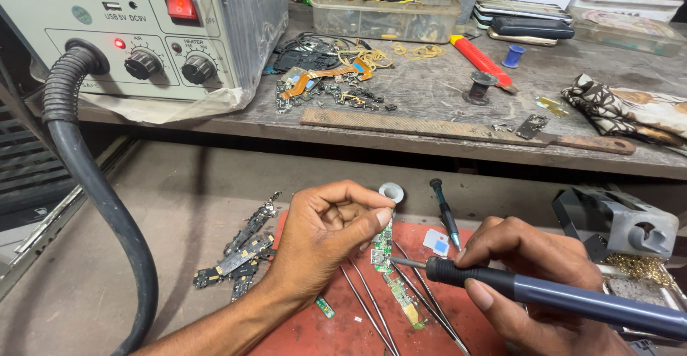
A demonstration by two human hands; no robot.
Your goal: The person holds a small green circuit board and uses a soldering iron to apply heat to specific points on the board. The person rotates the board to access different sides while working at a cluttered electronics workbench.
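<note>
My left hand (325,238) is curled over the red work mat (315,334), its thumb and forefinger pinching the top of a narrow green circuit board (384,247) that lies on the mat. My right hand (533,274) grips a soldering iron with a blue-grey handle (572,299); the iron's metal tip (402,261) touches the board from the right. A second green board strip (404,300) lies just below. Thin metal tweezers (372,313) lie across the mat under both hands.
A hot-air station (136,27) with a black hose (93,184) stands on the upper shelf at left. Board scraps (240,256), a small screwdriver (445,213), a solder roll (391,191) and an iron stand (622,223) surround the mat. The shelf holds a file (444,127), parts and a clear box (386,12).
</note>
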